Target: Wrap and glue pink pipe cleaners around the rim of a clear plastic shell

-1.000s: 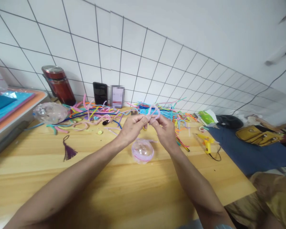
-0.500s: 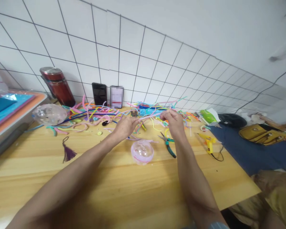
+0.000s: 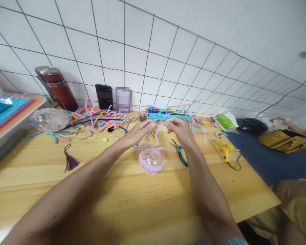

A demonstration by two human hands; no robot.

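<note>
A pale lilac pipe cleaner [image 3: 157,135] runs between my two hands, crossing near the fingertips, with one end dangling. My left hand [image 3: 142,132] is closed on it, thumb against fingers. On the other side my right hand [image 3: 177,128] pinches it too; the exact grip is partly hidden. Just below stands a clear plastic ball half [image 3: 151,161] with lilac pipe cleaner round its rim. More lilac pipe cleaners [image 3: 162,148] lie behind that ball. Pliers with green-black handles [image 3: 181,154] rest beside my right wrist.
Loose coloured pipe cleaners [image 3: 97,120] spread along the wall. A clear ball [image 3: 49,119], red thermos [image 3: 57,88], black phone [image 3: 104,98] and purple tassel [image 3: 71,161] are at left. At right lie a yellow glue gun [image 3: 224,149] with its cord and a green packet [image 3: 224,120].
My hands have come closer together. The pipe cleaner, stretched straight between them before, now bends and crosses, with an end hanging down. The view has shifted slightly.
</note>
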